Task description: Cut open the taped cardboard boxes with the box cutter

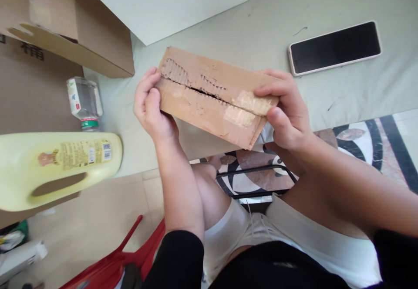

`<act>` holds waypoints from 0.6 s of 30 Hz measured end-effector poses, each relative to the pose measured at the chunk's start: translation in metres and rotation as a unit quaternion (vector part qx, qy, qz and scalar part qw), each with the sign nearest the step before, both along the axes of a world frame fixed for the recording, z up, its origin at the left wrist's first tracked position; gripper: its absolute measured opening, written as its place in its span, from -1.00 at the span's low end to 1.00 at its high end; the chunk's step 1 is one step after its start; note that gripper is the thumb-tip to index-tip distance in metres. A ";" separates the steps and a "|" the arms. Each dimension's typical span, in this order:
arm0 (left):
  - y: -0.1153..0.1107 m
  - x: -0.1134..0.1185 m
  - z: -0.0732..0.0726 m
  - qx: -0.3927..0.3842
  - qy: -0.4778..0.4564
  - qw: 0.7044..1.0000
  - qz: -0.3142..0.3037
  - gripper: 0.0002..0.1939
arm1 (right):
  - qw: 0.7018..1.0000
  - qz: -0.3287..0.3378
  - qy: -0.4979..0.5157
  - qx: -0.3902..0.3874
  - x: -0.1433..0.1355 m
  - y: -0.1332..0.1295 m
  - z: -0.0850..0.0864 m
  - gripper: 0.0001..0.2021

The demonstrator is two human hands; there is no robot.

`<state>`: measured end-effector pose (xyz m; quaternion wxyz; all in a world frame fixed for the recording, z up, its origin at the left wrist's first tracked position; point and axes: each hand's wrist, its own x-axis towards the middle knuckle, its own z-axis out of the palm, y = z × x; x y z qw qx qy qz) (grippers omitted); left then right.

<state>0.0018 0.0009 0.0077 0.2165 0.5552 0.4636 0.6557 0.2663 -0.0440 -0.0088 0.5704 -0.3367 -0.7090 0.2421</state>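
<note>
A small brown cardboard box [209, 125] is held up in front of me, tilted down to the right. Its upper face has a centre seam with a narrow dark gap, torn patches of corrugation and scraps of clear tape near the right end. My left hand [153, 106] grips the box's left end, thumb and fingers closed on its edge. At the opposite end, my right hand [287, 106] is closed on the box, with thumb and index finger on either side of the seam. The box's underside and its contents are hidden.
A phone [335, 49] lies on the pale cloth to the right. Larger cardboard boxes [101, 32], a clear plastic bottle [85, 101] and a yellow jug [48, 158] are on the left. A white panel [176, 1] stands at the back; a red object [130, 258] is low left.
</note>
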 end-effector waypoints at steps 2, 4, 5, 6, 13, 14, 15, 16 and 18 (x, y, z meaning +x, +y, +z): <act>0.000 0.001 0.000 -0.003 -0.001 1.000 0.006 -0.72 | 1.000 -0.001 -0.001 0.002 0.000 0.000 0.001 -0.65; -0.001 0.002 0.000 -0.005 -0.003 1.000 0.010 -0.71 | 1.000 0.001 -0.001 0.002 0.001 0.000 0.001 -0.66; -0.001 0.002 0.001 -0.006 -0.003 1.000 0.012 -0.70 | 1.000 0.002 0.001 -0.001 0.002 0.000 0.001 -0.66; -0.001 0.002 0.001 -0.007 -0.004 1.000 0.010 -0.71 | 1.000 0.004 0.002 -0.007 0.002 0.000 0.001 -0.66; -0.001 -0.001 -0.001 0.022 -0.017 0.999 -0.019 -0.74 | 1.000 0.021 -0.011 -0.018 0.006 0.000 0.000 -0.62; -0.001 -0.002 -0.001 0.024 -0.008 1.000 -0.018 -0.72 | 0.999 0.023 -0.017 -0.018 0.006 0.000 0.000 -0.62; -0.001 -0.002 -0.001 0.025 0.003 1.000 -0.015 -0.70 | 0.999 0.024 -0.023 -0.019 0.006 0.000 0.000 -0.61; -0.001 -0.003 -0.001 0.025 0.014 1.000 -0.011 -0.68 | 0.999 0.023 -0.027 -0.021 0.006 0.000 0.000 -0.60; -0.001 -0.004 -0.001 0.025 0.026 0.999 -0.006 -0.66 | 0.999 0.021 -0.024 -0.030 0.006 0.000 0.001 -0.61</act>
